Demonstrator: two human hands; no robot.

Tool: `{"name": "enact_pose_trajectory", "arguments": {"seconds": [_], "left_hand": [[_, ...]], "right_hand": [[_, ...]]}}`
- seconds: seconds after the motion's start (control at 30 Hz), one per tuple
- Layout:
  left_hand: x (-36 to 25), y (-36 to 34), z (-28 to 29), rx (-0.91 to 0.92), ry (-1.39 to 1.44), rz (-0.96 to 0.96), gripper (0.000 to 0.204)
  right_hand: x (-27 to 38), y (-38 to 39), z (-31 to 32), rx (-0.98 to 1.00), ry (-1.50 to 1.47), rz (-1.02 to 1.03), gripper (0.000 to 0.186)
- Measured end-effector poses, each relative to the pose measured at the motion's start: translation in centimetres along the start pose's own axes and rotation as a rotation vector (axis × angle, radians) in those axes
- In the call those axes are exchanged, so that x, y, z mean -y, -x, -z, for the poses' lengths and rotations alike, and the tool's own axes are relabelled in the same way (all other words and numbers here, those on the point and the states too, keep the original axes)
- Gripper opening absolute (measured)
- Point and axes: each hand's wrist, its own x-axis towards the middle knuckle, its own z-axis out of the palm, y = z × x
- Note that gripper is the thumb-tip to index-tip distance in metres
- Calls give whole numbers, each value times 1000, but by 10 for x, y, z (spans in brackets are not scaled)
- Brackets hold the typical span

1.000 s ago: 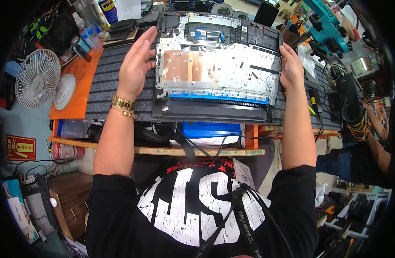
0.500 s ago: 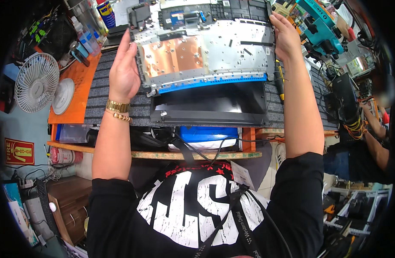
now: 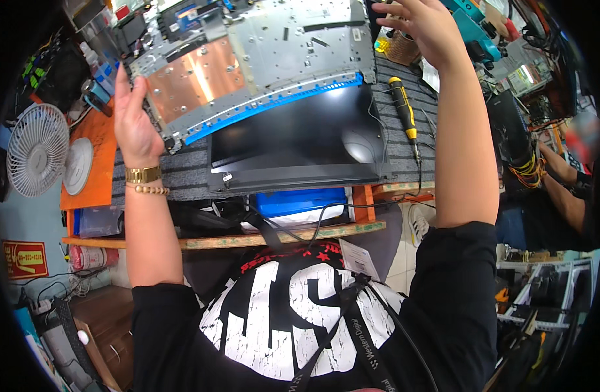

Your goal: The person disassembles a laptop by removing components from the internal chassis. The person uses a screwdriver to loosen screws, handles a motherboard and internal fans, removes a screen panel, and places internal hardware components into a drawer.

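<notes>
My left hand point(image 3: 138, 124) grips the left edge of a laptop chassis point(image 3: 293, 55), its thumb on the near face. The chassis is tilted, with its bare silver inside, a copper-coloured patch and a blue strip along the near edge showing. At its right end my right hand point(image 3: 427, 32) is raised, fingers spread and apart from the chassis. Below the chassis a dark laptop screen point(image 3: 293, 140) lies on the grey striped mat point(image 3: 189, 173), partly covered by it. A screwdriver with a yellow and black handle point(image 3: 402, 104) lies to the right of the screen.
A white fan point(image 3: 39, 150) stands at the left, beside an orange board point(image 3: 94, 176). Bottles point(image 3: 99, 68) are at the back left. A teal device point(image 3: 476, 29) stands at the back right. Another person's arm point(image 3: 561, 163) shows at the far right. A blue box point(image 3: 300, 202) sits under the tabletop.
The chassis has moved left and tilted, its right end higher. My right hand has let go of its right edge and spread its fingers. More of the screen and screwdriver shows.
</notes>
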Motion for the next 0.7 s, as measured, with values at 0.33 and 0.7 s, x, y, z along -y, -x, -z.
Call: {"name": "enact_pose_trajectory", "arguments": {"seconds": [0.33, 0.7], "left_hand": [[-7, -4, 8, -58, 57, -6, 45], [-5, -2, -1, -131, 42, 42, 54]], "right_hand": [[-87, 132, 90, 265, 727, -319, 22], [-119, 179, 53, 235, 824, -107, 22]]}}
